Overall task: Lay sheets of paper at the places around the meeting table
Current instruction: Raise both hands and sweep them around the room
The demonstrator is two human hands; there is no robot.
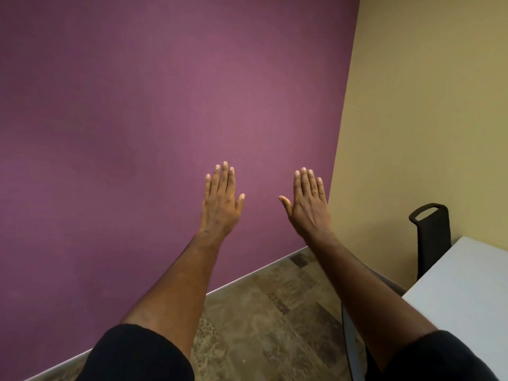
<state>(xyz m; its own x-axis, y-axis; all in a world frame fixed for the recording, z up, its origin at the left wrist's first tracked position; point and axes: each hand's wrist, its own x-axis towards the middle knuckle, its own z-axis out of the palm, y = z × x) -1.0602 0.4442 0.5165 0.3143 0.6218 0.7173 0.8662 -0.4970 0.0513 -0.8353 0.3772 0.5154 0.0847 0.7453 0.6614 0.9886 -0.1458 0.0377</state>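
Both my arms stretch straight out in front of me toward a purple wall. My left hand (222, 200) is flat with its back to the camera, fingers extended and holding nothing. My right hand (308, 200) is held the same way, a short gap to its right, also holding nothing. A corner of the white meeting table (464, 292) shows at the lower right, beside my right forearm. No sheets of paper are in view.
A black chair (431, 237) stands behind the table corner against the beige wall (426, 105). The purple wall (165, 105) fills the left and centre. Patterned brown carpet (275, 312) lies below, between my arms.
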